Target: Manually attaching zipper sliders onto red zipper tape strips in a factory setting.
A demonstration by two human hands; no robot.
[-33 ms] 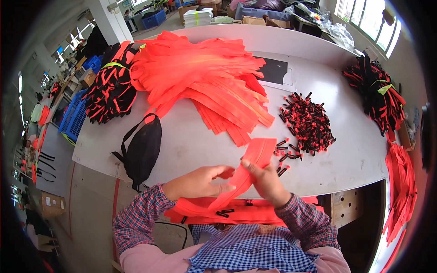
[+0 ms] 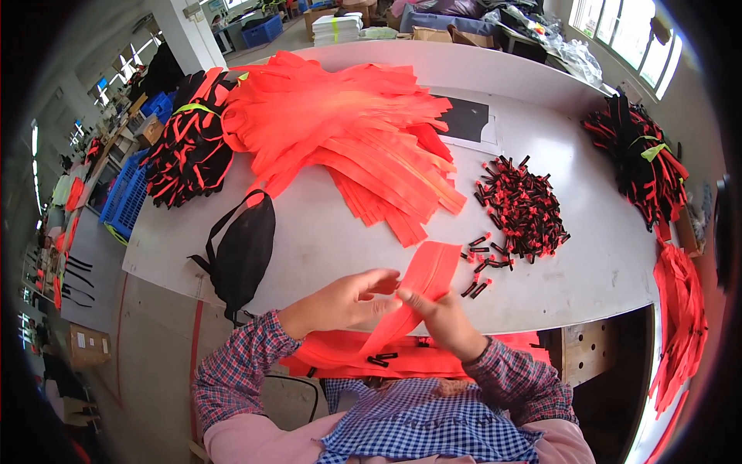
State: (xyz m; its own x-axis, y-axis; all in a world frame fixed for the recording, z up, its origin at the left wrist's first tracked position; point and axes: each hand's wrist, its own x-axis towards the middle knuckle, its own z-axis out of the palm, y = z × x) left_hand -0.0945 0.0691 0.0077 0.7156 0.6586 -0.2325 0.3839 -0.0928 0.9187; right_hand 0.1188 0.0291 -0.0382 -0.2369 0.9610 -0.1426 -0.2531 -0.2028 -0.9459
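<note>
An orange-red zipper strip [image 2: 433, 268] is pinched between thumb and fingers of my right hand [image 2: 446, 321]. Its upper end stands over the table's front edge, and its lower part drops toward my lap. My left hand [image 2: 332, 304] is beside it, thumb and fingers apart, the tips close to the strip and to my right thumb. Whether they touch it I cannot tell. Across my lap lie more orange-red strips [image 2: 495, 352] with a few small black zipper pulls [image 2: 380, 359] on them.
A large heap of orange-red strips [image 2: 325, 116] covers the table's far left, beside a tied black-and-red bundle [image 2: 189, 147]. A black pouch [image 2: 246, 251] lies in front. Small black-and-red pulls [image 2: 522, 209] are piled at right. Another tied bundle [image 2: 638, 158] sits at the right edge.
My right hand has shifted slightly left and down with the zipper strip, closer to my left fingertips. The strip's upper end has lowered and tilted a little.
</note>
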